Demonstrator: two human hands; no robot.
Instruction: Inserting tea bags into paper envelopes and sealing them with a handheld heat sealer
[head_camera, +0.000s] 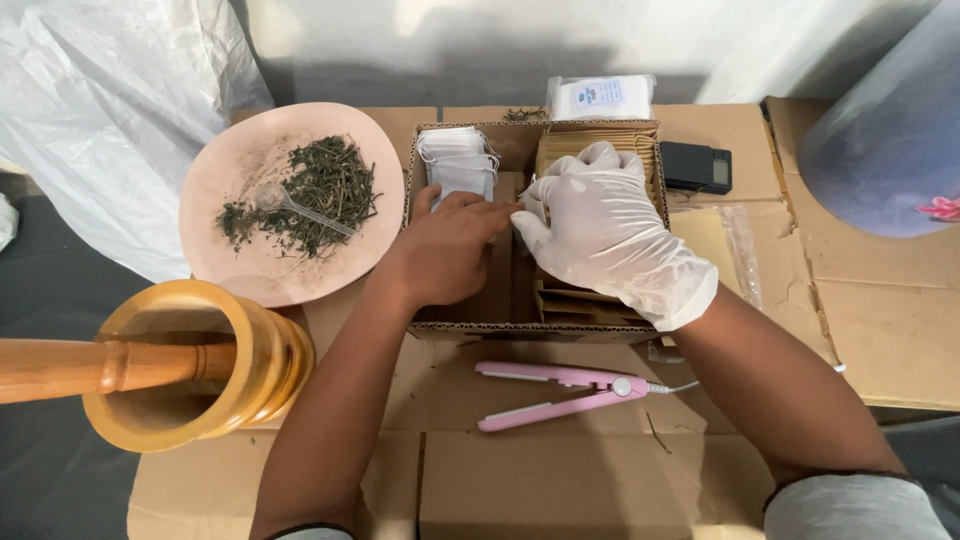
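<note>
In the centre of the frame, the shallow brown cardboard box (460, 325) is holding a stack of white filter bags (457, 160) beside a row of tan paper envelopes (560, 150). The bare left hand (445, 250) and the white-gloved right hand (600, 235) are meeting over the divider, fingers curled; whether they are pinching anything I cannot tell. A careless tug could be spilling neighbouring envelopes. The pink heat sealer (560, 392) lying just below risks being elbowed.
</note>
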